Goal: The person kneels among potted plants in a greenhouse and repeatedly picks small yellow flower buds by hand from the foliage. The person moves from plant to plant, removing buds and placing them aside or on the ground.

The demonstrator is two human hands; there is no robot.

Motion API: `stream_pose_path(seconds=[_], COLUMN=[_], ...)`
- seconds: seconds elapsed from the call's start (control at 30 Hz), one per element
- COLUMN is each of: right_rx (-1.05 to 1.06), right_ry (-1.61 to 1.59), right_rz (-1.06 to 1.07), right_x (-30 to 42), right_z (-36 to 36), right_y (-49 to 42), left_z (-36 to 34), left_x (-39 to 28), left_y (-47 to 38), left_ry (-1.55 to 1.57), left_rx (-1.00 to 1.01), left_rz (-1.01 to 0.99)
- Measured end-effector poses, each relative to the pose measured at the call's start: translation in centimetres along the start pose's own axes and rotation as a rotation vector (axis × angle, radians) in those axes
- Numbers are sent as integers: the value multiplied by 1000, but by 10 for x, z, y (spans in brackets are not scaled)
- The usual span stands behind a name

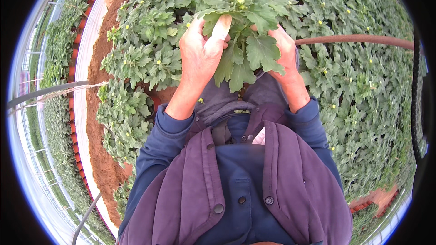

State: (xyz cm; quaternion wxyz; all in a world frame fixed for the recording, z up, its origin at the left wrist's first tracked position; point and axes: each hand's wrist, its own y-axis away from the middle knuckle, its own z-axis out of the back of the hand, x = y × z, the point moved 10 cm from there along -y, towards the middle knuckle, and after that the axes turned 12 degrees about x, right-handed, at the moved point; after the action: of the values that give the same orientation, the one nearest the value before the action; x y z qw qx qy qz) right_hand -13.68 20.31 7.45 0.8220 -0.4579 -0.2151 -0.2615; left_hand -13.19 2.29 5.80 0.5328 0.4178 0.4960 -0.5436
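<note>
A leafy chrysanthemum shoot [264, 52] with several pale yellow-green buds [238, 0] at its top stands between my hands. My left hand [201, 49] grips its upper leaves, the thumb lying over a leaf. White tape or bandage [218, 39] wraps that thumb. On the other side, my right hand [286, 49] reaches in among the leaves. A fingertip shows near the stem, but leaves cover the other fingers, so its hold cannot be made out.
Dense chrysanthemum plants [361, 85] surround me. A brown hose or pipe [354, 38] crosses the bed at right, and a dark pipe [47, 92] crosses at left. Bare reddish soil [102, 136] borders a white sheet strip [83, 71] and a row of orange-red edging [73, 105].
</note>
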Motion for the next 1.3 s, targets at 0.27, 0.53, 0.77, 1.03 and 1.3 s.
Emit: stream_pose_path(seconds=[0.27,0.53,0.77,1.03,1.3], right_rx=[224,120,143,6,74], right_ry=[150,30,-135,-205,-241], right_rz=[-67,-94,-169,-110,-126], right_x=[-3,-7,-17,-14,-18], right_z=[-16,-13,-17,-18,-34], right_y=[-9,-8,-4,-3,-2], left_z=[-9,-20,-12,23,8], left_x=[10,10,16,26,16], left_y=[1,10,15,10,-11], left_ry=[-151,-299,77,-205,-458], left_rx=[113,242,248,102,250], left_rz=[-43,-85,-143,-36,-8])
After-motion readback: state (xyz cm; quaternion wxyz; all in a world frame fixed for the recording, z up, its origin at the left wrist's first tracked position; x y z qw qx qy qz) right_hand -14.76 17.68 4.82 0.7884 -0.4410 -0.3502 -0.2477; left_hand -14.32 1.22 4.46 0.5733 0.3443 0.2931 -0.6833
